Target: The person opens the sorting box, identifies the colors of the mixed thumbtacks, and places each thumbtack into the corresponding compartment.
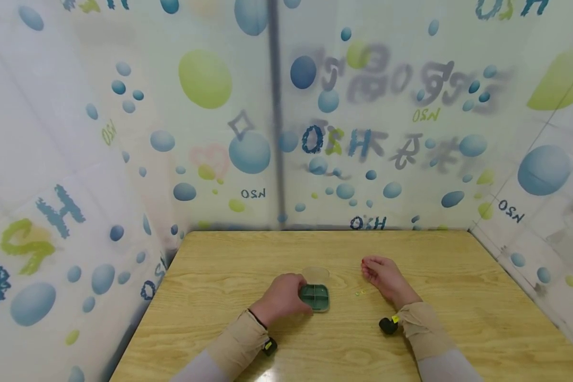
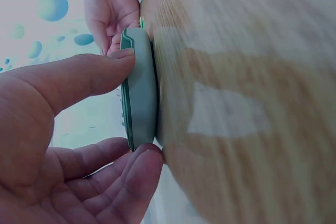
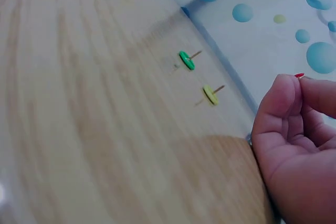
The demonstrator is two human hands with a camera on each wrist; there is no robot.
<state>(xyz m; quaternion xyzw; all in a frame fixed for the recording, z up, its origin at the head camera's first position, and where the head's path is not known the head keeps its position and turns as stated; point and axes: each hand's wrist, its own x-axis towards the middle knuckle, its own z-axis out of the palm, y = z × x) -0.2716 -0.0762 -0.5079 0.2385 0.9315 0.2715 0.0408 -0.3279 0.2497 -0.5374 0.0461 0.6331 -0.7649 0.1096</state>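
My left hand grips a small green compartment box by its side edges, thumb on one side and fingers on the other. The box lies flat on the table, with its clear lid swung back away from me. Thin dividers split its inside into sections. To the right of the box, my right hand pinches a red thumbtack between thumb and index finger; only a sliver of red shows. Between box and right hand, a green thumbtack and a yellow thumbtack lie on their heads, pins up.
The wooden table reaches back to a curtain wall printed with blue and green bubbles. More of this sheeting stands along the left and right sides. A black wrist camera is strapped near my right wrist.
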